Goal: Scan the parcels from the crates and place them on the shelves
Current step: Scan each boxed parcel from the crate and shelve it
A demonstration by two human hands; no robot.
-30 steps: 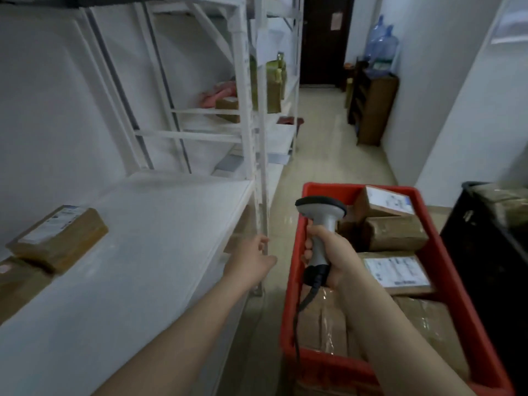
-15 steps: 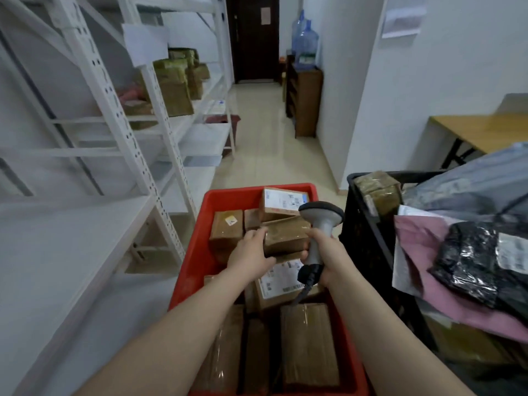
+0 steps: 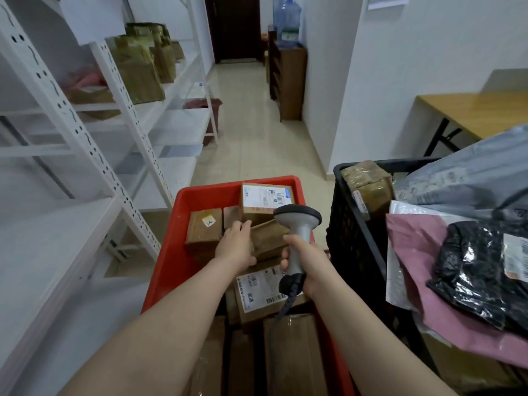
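Fingers (image 3: 243,226) on parcel (image 3: 271,238), palm side hidden

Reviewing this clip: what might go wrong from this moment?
The left hand grips the tilted brown parcel alone, so it may slip. The right hand holds the scanner, whose cable dangles over parcels in the red crate and might snag. The heaped bags on the black crate could slide off.
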